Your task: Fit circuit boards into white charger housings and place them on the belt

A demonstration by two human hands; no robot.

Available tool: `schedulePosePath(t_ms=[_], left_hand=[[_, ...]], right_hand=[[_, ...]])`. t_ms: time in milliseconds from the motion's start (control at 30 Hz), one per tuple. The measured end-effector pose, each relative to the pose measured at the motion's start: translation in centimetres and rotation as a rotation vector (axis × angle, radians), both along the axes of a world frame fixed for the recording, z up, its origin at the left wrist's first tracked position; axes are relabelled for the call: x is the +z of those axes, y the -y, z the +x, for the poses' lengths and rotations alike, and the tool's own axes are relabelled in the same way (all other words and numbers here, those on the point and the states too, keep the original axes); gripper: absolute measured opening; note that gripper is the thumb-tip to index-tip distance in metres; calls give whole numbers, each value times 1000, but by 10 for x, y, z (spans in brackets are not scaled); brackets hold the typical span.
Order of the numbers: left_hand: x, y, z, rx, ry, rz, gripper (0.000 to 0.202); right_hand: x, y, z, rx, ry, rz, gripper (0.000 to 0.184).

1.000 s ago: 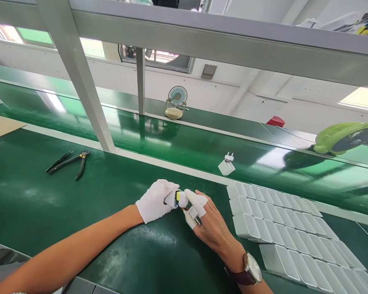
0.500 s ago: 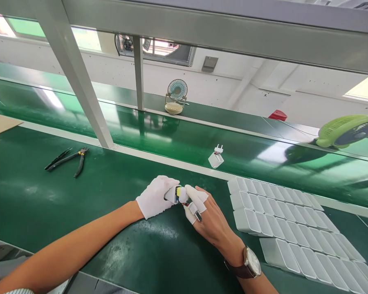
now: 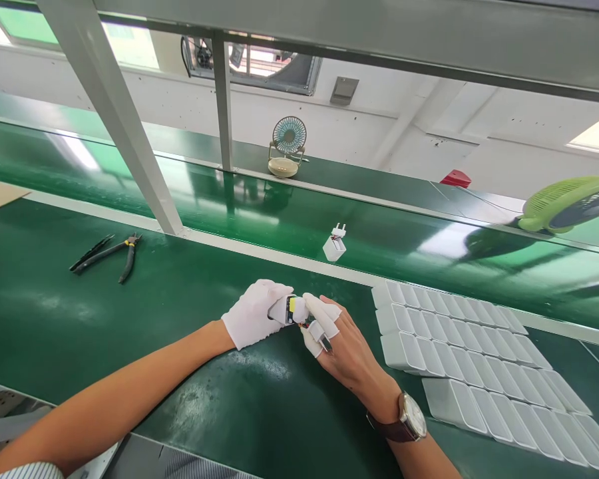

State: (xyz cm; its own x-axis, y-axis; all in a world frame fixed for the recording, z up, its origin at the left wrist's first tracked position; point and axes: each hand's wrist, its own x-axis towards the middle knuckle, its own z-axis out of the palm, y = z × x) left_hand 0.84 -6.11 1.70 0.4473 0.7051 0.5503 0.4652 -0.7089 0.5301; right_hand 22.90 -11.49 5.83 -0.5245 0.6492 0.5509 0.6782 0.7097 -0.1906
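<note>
Head view, centre: left hand (image 3: 252, 314) and right hand (image 3: 343, 351) pinched the white part (image 3: 285, 310); I feared slick finger covers (image 3: 317, 311) letting it slip.

Hands (image 3: 253, 313): two are meeting.
Fans (image 3: 288, 136): two are standing.
Pliers (image 3: 124, 256): one is lying.
Plug (image 3: 334, 246): one is lying.
Casing rows (image 3: 444, 332): four are lying.

The left hand (image 3: 253, 313) wears a white glove; the right hand (image 3: 342, 349) is bare apart from white fingertip covers and a silver watch (image 3: 412, 417) on a brown strap. The white part (image 3: 288, 310) shows a yellow patch. The tabletop (image 3: 54, 313) is dark green, and the conveyor belt (image 3: 259, 226) a glossier green. The trays (image 3: 459, 346) are white, the pliers (image 3: 122, 253) black, and the fan (image 3: 287, 150) teal on cream.
</note>
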Motion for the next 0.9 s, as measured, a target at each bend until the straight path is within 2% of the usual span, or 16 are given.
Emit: schedulePosePath(t_ms=[433,567,700,800,900], left_hand=[[1,0,0,-7,8,-17,56],[2,0,0,-54,15,-28,55],[4,3,1,-85,-38,-72,62],[10,6,1,-91,-96,-157,50],[20,7,-2,-79,-60,-375,32]], right_hand=[[-6,0,2,-8,6,-44,73],[-4,-1,-4,1,-2,-12,70],[-3,0,-9,-13,-66,-6,68],[-5,2,-7,-66,-156,-29,69],[-6,2,-1,-73,-236,-91,62]])
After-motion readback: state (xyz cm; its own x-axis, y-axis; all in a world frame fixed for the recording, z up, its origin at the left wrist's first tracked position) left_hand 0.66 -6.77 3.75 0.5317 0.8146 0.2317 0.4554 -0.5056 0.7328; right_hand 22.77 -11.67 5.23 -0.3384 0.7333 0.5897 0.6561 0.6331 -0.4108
